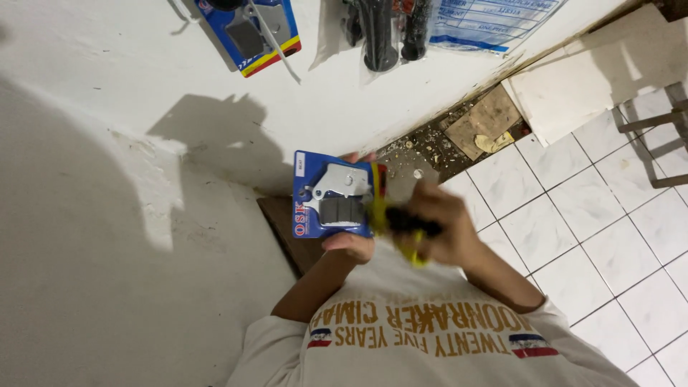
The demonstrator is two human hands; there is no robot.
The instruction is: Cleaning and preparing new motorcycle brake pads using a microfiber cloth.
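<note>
My left hand [350, 246] holds a blue blister pack [332, 195] with grey metal brake pads under clear plastic, gripped from below at its lower right edge, with fingertips showing above its top edge. My right hand [437, 223] is closed around a black and yellow tool [403, 223], blurred by motion, and sits right beside the pack's right edge. Which kind of tool it is cannot be made out. Both hands are in front of my chest, above my white printed shirt [430, 337].
A white wall [107, 179] fills the left and top. On it hang another blue blister pack [251, 32], black handlebar grips in clear bags [380, 32] and a printed plastic bag [487, 21]. White floor tiles [588, 215] lie right, with debris and board pieces [487, 122] along the wall base.
</note>
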